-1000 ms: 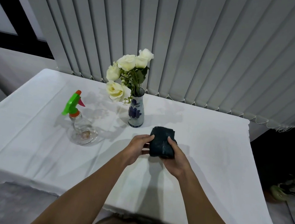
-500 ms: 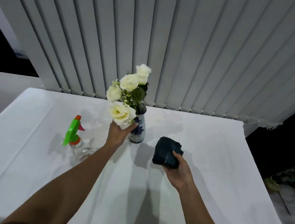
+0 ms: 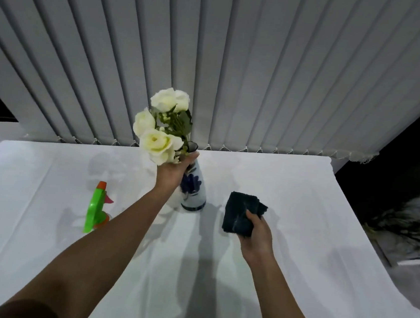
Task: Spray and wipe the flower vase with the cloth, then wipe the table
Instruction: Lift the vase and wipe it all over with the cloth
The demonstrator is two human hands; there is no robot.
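Left hand (image 3: 173, 173) was wrapped around the neck of the vase (image 3: 193, 188), just under the white roses (image 3: 160, 127); vase stood upright on the table (image 3: 298, 247), long axis vertical, mouth up. Right hand (image 3: 255, 232) was clamped on the folded dark cloth (image 3: 239, 214), right of the vase, not touching. Spray bottle (image 3: 96, 208) stood left of the vase, nozzle pointing away.

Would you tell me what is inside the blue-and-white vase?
White flowers with green leaves rise from the vase. The left hand grips its neck, hiding the stems; any water inside cannot be seen.
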